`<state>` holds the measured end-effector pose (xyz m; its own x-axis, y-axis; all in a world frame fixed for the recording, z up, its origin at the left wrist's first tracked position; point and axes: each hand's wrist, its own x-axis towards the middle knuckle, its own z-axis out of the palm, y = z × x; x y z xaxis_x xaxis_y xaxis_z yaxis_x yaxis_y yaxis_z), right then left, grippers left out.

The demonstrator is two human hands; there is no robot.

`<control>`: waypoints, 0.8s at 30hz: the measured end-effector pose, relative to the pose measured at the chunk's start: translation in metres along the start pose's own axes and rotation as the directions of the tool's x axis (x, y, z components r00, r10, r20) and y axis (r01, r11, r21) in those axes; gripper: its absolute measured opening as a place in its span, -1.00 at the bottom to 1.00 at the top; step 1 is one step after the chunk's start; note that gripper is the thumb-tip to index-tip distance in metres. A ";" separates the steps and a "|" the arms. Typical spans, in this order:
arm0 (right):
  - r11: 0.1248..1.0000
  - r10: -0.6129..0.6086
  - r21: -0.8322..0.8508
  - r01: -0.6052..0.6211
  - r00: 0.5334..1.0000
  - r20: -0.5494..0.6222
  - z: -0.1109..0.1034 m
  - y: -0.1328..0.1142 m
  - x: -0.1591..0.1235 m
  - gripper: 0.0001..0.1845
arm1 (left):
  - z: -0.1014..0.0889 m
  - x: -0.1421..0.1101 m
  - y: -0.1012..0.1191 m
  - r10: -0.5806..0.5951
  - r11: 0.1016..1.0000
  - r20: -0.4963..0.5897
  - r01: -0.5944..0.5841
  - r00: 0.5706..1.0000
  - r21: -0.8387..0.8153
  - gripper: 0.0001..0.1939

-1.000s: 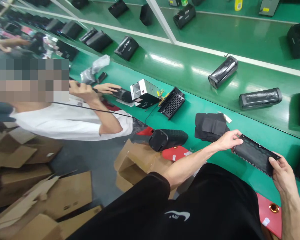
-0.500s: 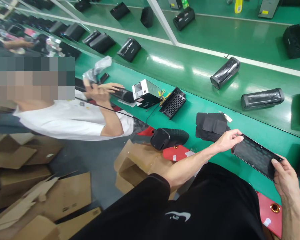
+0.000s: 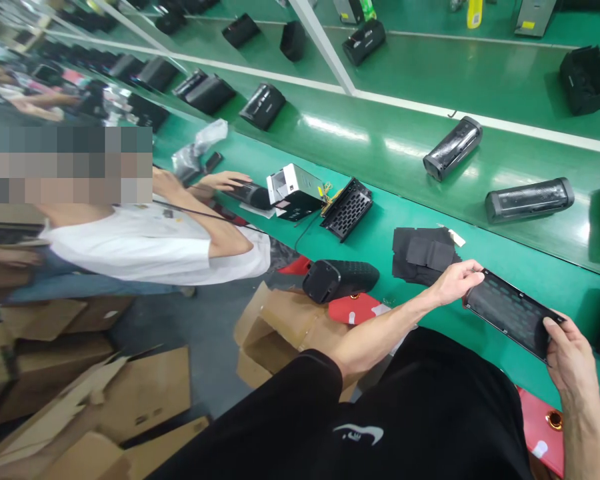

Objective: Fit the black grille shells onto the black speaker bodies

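A flat black speaker grille panel (image 3: pixel 513 313) is held between my two hands above the green bench, its inner side facing up with dark mesh cloth inside the frame. My left hand (image 3: pixel 457 283) pinches its upper left end between thumb and fingers. At the other end my right hand (image 3: pixel 573 350) grips the corner, thumb on top and fingers underneath. Close beyond my left wrist lies a stack of black cloth sheets (image 3: pixel 423 253). A black speaker (image 3: pixel 343 279) rests on the bench edge left of my forearm.
Beyond the bench (image 3: pixel 473 247) runs a green conveyor (image 3: pixel 385 127) carrying several black speakers. A co-worker in a white shirt (image 3: pixel 155 243) sits to the left, near a metal box (image 3: pixel 295 190) and a perforated black shell (image 3: pixel 347 209). Cardboard boxes (image 3: pixel 150 387) cover the floor.
My hands keep the grille panel in nearly the same place. The co-worker's raised hand has moved left toward their head. The view has shifted slightly.
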<state>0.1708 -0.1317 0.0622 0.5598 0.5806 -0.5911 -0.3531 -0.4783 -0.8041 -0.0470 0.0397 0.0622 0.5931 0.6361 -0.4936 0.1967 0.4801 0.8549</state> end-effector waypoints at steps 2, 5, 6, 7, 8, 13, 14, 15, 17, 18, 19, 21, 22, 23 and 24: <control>1.000 -0.002 0.002 0.002 1.000 0.000 -0.001 0.002 0.001 -0.44 | -0.001 0.001 -0.001 -0.008 1.000 0.002 0.008 1.000 -0.022 -0.66; 1.000 0.008 0.008 -0.008 1.000 -0.013 0.001 0.003 0.003 -0.45 | -0.001 0.002 -0.001 -0.021 0.999 0.002 0.021 1.000 -0.033 -0.66; 1.000 0.015 0.010 -0.015 1.000 -0.017 0.002 0.003 0.004 -0.45 | 0.000 0.003 -0.001 -0.021 0.999 -0.003 0.021 1.000 -0.025 -0.65; 1.000 0.023 0.012 -0.023 0.999 -0.023 0.004 0.003 0.004 -0.45 | 0.000 0.003 -0.001 -0.019 1.000 -0.011 0.019 1.000 -0.013 -0.66; 1.000 0.030 0.012 -0.029 0.999 -0.029 0.005 0.002 0.003 -0.44 | 0.000 0.003 -0.001 -0.015 1.000 -0.021 0.015 1.000 0.001 -0.66; 0.999 0.045 -0.001 -0.045 0.998 -0.033 0.011 -0.002 0.002 -0.41 | -0.001 0.005 -0.003 0.016 0.995 -0.059 -0.010 0.998 0.100 -0.65; 0.999 0.046 -0.004 -0.046 0.999 -0.030 0.012 -0.002 0.002 -0.40 | -0.001 0.007 -0.004 0.023 0.991 -0.069 -0.013 0.997 0.132 -0.62; 0.999 0.045 -0.010 -0.045 0.999 -0.026 0.013 -0.003 0.002 -0.40 | -0.001 0.008 -0.005 0.030 0.986 -0.083 -0.016 0.996 0.166 -0.60; 0.999 0.035 -0.023 -0.035 0.999 -0.017 0.015 -0.003 0.003 -0.40 | -0.001 0.012 -0.010 0.044 0.976 -0.104 -0.021 0.994 0.218 -0.60; 0.999 0.028 -0.027 -0.028 0.999 -0.018 0.016 -0.003 0.003 -0.40 | -0.001 0.015 -0.012 0.051 0.974 -0.106 -0.026 0.993 0.226 -0.61; 0.999 0.021 -0.027 -0.021 1.000 -0.022 0.017 -0.003 0.003 -0.40 | -0.001 0.017 -0.014 0.056 0.975 -0.101 -0.033 0.993 0.221 -0.63; 0.999 0.006 -0.039 -0.007 1.000 -0.029 0.017 -0.004 0.003 -0.37 | -0.001 0.019 -0.017 0.063 0.981 -0.084 -0.046 0.994 0.189 -0.63; 0.998 -0.002 -0.058 0.000 1.000 -0.028 0.017 -0.004 0.003 -0.35 | -0.001 0.020 -0.017 0.067 0.984 -0.076 -0.053 0.995 0.172 -0.63; 0.996 -0.012 -0.094 0.009 0.999 -0.034 0.017 -0.004 0.002 -0.33 | -0.001 0.020 -0.017 0.073 0.986 -0.069 -0.061 0.995 0.158 -0.62; 0.989 -0.026 -0.146 0.019 0.999 -0.047 0.018 -0.005 0.002 -0.30 | -0.001 0.019 -0.017 0.081 0.987 -0.061 -0.071 0.995 0.146 -0.62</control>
<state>0.1606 -0.1166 0.0634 0.6039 0.5610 -0.5662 -0.2290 -0.5583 -0.7974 -0.0395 0.0443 0.0379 0.5583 0.7083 -0.4320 0.2664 0.3401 0.9019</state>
